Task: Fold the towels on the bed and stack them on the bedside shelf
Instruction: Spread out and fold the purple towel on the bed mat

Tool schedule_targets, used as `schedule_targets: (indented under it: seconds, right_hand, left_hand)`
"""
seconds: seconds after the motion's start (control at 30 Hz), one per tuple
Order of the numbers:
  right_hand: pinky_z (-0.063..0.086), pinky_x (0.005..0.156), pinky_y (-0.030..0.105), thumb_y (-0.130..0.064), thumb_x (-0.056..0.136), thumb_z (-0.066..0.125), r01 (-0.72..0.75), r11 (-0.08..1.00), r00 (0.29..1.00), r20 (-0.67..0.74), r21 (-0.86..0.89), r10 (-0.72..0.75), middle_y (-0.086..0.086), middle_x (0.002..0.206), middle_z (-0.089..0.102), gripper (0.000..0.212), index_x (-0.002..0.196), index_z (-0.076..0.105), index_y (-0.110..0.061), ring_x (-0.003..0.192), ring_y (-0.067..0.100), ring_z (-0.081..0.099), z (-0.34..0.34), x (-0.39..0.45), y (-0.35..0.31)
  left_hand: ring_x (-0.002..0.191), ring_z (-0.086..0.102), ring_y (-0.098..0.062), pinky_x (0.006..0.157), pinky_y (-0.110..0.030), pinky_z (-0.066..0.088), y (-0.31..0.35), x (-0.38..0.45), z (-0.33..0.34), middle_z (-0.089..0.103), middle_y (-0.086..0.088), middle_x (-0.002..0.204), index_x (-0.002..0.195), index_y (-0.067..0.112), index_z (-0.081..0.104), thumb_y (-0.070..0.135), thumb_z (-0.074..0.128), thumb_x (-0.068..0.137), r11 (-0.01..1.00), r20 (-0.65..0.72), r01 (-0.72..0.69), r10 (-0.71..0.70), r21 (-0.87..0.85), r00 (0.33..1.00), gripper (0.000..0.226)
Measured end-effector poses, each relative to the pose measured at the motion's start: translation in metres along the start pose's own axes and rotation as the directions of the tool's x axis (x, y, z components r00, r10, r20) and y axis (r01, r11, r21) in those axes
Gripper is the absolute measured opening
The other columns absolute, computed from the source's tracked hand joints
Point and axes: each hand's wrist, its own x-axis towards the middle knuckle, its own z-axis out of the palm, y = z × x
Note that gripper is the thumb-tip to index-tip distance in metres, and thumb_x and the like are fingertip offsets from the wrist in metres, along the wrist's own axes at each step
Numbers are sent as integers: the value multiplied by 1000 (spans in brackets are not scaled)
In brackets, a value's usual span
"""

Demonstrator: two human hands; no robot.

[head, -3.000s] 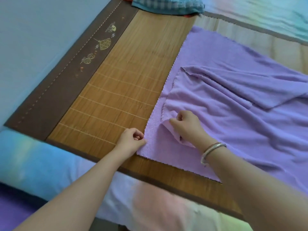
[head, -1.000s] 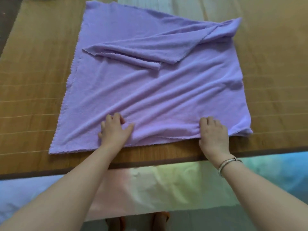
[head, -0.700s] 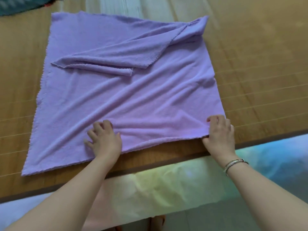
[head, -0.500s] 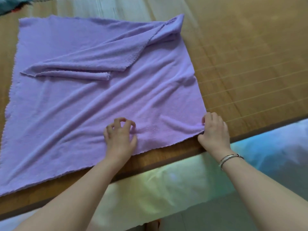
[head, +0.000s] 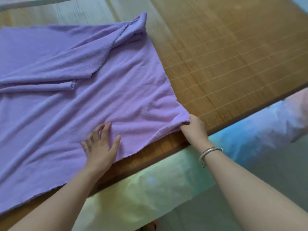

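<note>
Fingers of left hand (head: 100,148) lie spread on purple towel (head: 83,97) — right hand (head: 194,129) grip pinches its near corner.

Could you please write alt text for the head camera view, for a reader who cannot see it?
A purple towel lies partly spread on a bamboo mat, its far corner folded back. The right hand pinches its near right corner; the left hand rests with fingers spread near the front edge.
</note>
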Motion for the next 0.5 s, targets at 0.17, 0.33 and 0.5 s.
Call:
schedule_targets:
  seconds: [0.17, 0.33, 0.5]
  right_hand:
    - [25, 50, 34, -6, 76, 50, 70, 994, 972, -229, 82, -49, 1, 55, 38, 25, 58, 35, -14, 61, 27, 34, -15, -3, 8]
    - [33, 57, 34, -17, 81, 49, -111, 965, 992, -78, -238, 94, 6, 67, 53, 13, 70, 44, -12, 72, 32, 49, -35, -12, 35]
    - [42, 65, 41, 5, 62, 60, 225, 659, 908, -90, -718, -409, 14, 88, 54, 34, 91, 48, -9, 82, 36, 53, -19, -16, 30]
  left_hand:
    - [146, -1, -18, 114, -55, -6, -6, -7, 6, -1, 12, 159, 149, 41, 12, 70, 20, 77, 999, 63, -40, 39, 6, 997, 78]
    - [145, -22, -18, 112, -58, -9, -11, -4, 9, -23, 14, 156, 148, 44, -7, 80, 5, 67, 990, 136, -82, 66, 115, 988, 90]
    - [142, -29, -22, 109, -62, -10, -8, -8, 9, -32, 14, 153, 145, 46, -18, 87, 6, 63, 975, 173, -99, 65, 198, 983, 95]
